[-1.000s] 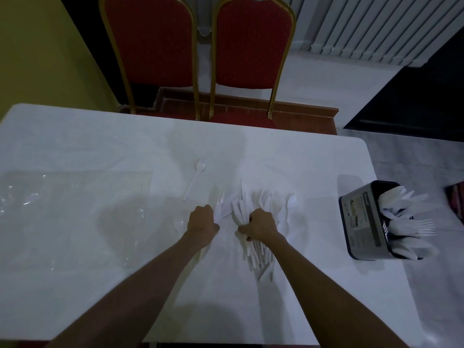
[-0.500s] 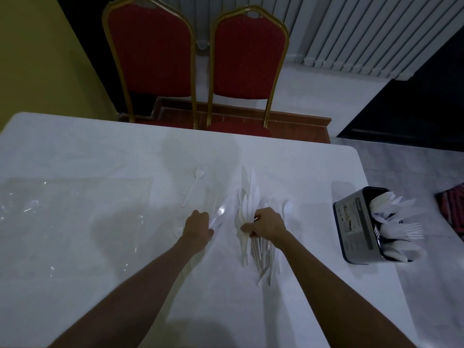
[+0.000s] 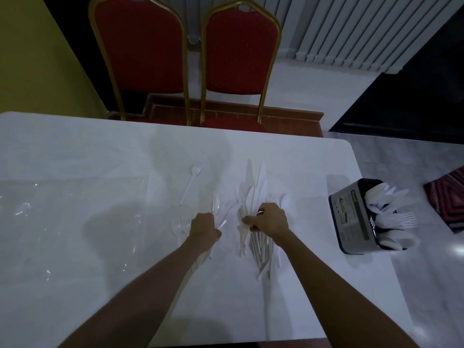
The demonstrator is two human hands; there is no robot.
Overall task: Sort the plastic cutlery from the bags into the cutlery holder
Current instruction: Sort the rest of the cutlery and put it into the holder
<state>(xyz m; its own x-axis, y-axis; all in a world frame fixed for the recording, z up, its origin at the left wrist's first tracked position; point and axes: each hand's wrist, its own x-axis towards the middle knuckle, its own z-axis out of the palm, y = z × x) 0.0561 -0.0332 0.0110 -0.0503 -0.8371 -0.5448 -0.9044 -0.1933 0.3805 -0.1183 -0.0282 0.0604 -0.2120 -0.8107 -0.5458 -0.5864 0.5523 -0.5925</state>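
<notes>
At the far left a clear plastic bag (image 3: 75, 209) lies flat on the white table (image 3: 100, 146) and looks emptied. A lone fork (image 3: 192, 183) lies apart beyond the hands, and a few more forks (image 3: 178, 226) rest just beside the left hand (image 3: 204, 226). Its fingers are curled round a small bunch of white cutlery (image 3: 222, 214); which kinds it holds I cannot tell. In the middle the knives (image 3: 254, 194) fan out in a loose heap, and the right hand (image 3: 271, 219) grips them near mid-length, fingers curled and thumb pinching the bundle. The step in hand seems to be gathering like with like. It would go best to square the handles against the table, shed any stray spoons, and lift only one kind at once. Near the table's right edge, well apart from the heap, the cutlery holder (image 3: 351, 217) bristles with white pieces; fork tines (image 3: 406, 219) show in the middle and rounded spoon bowls (image 3: 398, 241) nearer, but the dividers are hidden
</notes>
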